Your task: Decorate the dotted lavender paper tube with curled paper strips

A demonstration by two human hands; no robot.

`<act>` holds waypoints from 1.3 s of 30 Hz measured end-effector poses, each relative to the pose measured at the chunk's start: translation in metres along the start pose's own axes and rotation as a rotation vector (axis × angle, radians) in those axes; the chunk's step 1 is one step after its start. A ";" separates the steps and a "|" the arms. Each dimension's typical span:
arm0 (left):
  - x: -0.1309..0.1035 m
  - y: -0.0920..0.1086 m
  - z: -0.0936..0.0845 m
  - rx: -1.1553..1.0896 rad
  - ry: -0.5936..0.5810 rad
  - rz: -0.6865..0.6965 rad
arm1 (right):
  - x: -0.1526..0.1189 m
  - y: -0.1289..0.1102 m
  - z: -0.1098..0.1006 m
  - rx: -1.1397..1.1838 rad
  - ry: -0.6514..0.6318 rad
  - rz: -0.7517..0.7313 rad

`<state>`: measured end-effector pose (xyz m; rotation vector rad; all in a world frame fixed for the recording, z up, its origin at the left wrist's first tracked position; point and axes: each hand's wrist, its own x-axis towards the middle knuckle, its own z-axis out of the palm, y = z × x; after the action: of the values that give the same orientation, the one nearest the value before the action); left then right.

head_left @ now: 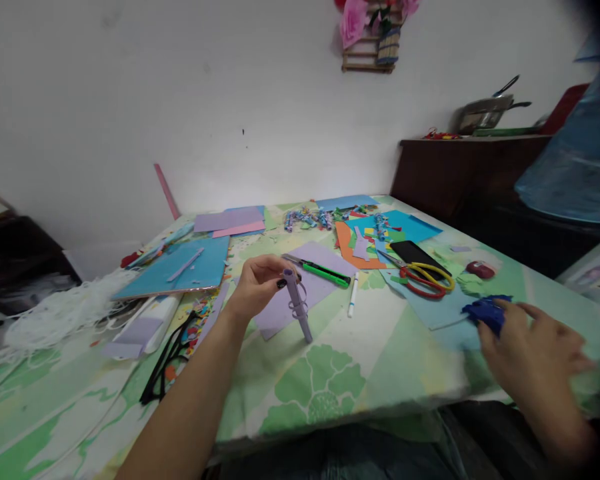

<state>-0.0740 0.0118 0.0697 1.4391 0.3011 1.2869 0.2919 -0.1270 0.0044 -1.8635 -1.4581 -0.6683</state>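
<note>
My left hand [260, 287] pinches the top of a rolled purple paper tube [300, 312] with thin paper loops on its side. The tube leans slightly, its lower end close to the tablecloth. At the right, my right hand [530, 347] is smeared by motion, its fingers apart, beside a crumpled dark blue thing [487, 313] whose kind I cannot make out. Whether they touch is unclear. A purple paper sheet [275, 313] lies behind my left hand. On it rests a green utility knife [325, 272], with a white pen [353, 295] next to it.
Scissors [425, 279] with red and yellow handles lie beside a black phone [420, 259]. Black-framed glasses [165, 360] and a pile of white cord [75, 313] are at the left. Blue card [180, 267] and colourful paper scraps [310, 219] lie farther back, near the wall.
</note>
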 end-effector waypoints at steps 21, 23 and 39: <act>-0.003 0.011 0.010 -0.012 -0.292 0.033 | 0.024 -0.241 -0.011 1.660 -0.368 0.168; -0.002 0.011 0.010 -0.029 -0.317 0.043 | 0.024 -0.242 -0.011 1.662 -0.359 0.154; -0.001 0.010 0.008 -0.061 -0.375 0.047 | 0.021 -0.243 -0.005 1.723 -0.325 0.132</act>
<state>-0.0728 0.0027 0.0793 1.6064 -0.0220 1.0268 0.0618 -0.0808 0.0696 -0.6076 -1.2447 0.8487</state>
